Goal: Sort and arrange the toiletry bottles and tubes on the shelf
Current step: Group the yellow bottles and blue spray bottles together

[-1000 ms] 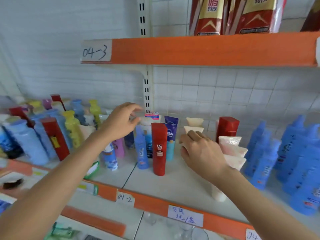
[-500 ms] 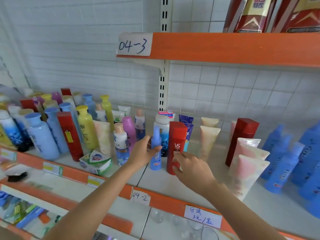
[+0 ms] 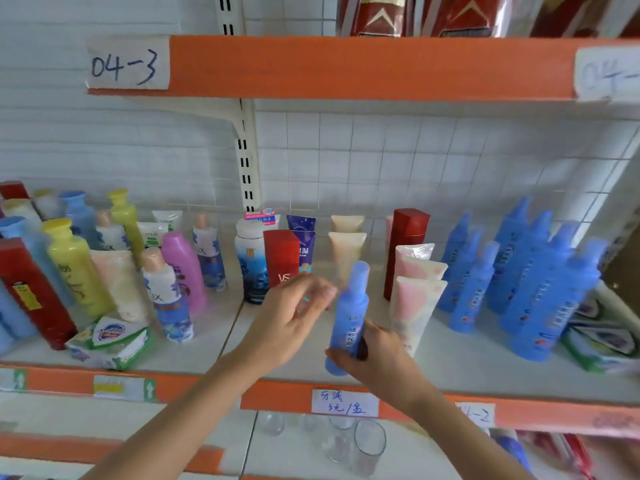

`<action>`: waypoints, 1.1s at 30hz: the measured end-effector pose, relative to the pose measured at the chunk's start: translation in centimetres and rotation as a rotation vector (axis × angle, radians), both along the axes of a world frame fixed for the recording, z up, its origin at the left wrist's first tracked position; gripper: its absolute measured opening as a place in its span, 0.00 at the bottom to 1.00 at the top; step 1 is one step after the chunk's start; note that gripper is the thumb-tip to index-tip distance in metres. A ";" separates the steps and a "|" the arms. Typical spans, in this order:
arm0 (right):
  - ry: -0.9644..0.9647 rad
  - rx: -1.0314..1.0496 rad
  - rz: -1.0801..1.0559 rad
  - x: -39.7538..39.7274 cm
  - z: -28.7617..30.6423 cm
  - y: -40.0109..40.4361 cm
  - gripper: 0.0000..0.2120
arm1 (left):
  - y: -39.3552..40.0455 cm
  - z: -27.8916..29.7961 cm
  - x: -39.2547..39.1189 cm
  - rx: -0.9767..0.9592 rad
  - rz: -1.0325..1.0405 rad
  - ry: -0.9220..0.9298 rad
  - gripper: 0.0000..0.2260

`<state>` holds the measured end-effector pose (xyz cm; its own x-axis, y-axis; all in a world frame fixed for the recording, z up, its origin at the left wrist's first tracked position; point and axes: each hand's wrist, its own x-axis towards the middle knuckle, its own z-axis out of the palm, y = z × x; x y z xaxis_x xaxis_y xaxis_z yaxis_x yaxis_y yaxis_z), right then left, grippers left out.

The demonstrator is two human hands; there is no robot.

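Observation:
A slim blue bottle (image 3: 349, 306) is lifted upright just above the shelf's front, and my right hand (image 3: 377, 355) grips its lower part. My left hand (image 3: 291, 323) hovers blurred beside the bottle's neck, fingers loosely curled with nothing between them. Behind my hands stand a red VS bottle (image 3: 281, 254), dark blue tubes (image 3: 304, 247) and cream tubes (image 3: 346, 251). Pink-white tubes (image 3: 415, 306) and a tall red bottle (image 3: 407, 244) stand to the right, then a cluster of matching blue bottles (image 3: 540, 282).
Mixed yellow, blue, purple and red bottles (image 3: 72, 265) crowd the left of the shelf, with a soap box (image 3: 110, 341) lying in front. Green packs (image 3: 599, 344) lie at far right. The orange shelf edge (image 3: 277, 393) runs below, the upper shelf (image 3: 346, 67) overhangs, and glasses (image 3: 367, 445) stand beneath.
My left hand took the slim blue bottle from beside the red VS bottle and moved it right. My right hand now grips it low, and my left hand has come off it.

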<state>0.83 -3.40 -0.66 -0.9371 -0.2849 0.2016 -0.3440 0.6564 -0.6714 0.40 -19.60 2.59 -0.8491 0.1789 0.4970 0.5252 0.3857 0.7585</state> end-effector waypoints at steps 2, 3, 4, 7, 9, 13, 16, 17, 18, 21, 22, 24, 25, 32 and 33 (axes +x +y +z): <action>-0.004 0.017 -0.068 0.7 0.0 2.8 0.18 | 1.7 -0.8 -0.9 -0.022 -0.032 0.012 0.12; -0.010 0.025 -0.098 1.1 0.0 4.2 0.18 | 2.6 -1.3 -1.4 -0.062 -0.025 0.023 0.09; -0.016 0.028 -0.129 1.5 0.0 5.5 0.18 | 3.5 -1.9 -2.0 -0.095 -0.011 0.027 0.08; -0.036 0.011 -0.232 1.9 -0.1 9.3 0.16 | 6.3 -4.2 -3.3 -0.146 0.044 -0.007 0.16; -0.049 -0.015 -0.320 1.3 -0.3 11.8 0.12 | 7.8 -5.4 -3.8 -0.165 0.059 -0.062 0.21; -0.093 -0.031 -0.498 -1.4 -1.7 16.1 0.17 | 9.7 -6.7 -4.5 -0.154 0.060 -0.182 0.23; -0.133 -0.003 -0.522 -3.0 -2.8 17.4 0.17 | 10.5 -7.2 -4.9 -0.157 0.063 -0.206 0.22; -0.138 0.012 -0.519 -3.3 -3.0 17.5 0.17 | 10.7 -7.2 -4.9 -0.160 0.065 -0.209 0.21; -0.138 0.022 -0.510 -3.7 -3.1 17.5 0.17 | 10.9 -7.2 -4.9 -0.161 0.066 -0.209 0.20; -0.140 0.027 -0.490 -4.4 -3.2 17.4 0.17 | 11.2 -7.1 -4.8 -0.166 0.071 -0.209 0.19; -0.141 0.030 -0.487 -4.6 -3.1 17.3 0.17 | 11.3 -7.1 -4.7 -0.165 0.070 -0.209 0.19; -0.141 0.032 -0.483 -4.6 -3.2 17.3 0.18 | 11.3 -7.0 -4.7 -0.170 0.069 -0.209 0.19; -0.141 0.027 -0.479 -4.6 -3.3 17.3 0.19 | 11.4 -7.0 -4.7 -0.173 0.067 -0.208 0.20; -0.180 0.025 -0.457 -4.7 -2.6 18.2 0.19 | 12.1 -6.6 -4.7 -0.170 0.053 -0.222 0.17; -0.170 0.011 -0.467 -4.6 -2.7 18.4 0.20 | 12.2 -6.7 -4.7 -0.166 0.054 -0.222 0.18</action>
<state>-3.73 15.00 -3.33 -0.9845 0.1720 0.0341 0.1023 0.7217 -0.6846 -4.34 -7.42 -4.09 -0.9445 0.1943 0.2650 0.3285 0.5371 0.7770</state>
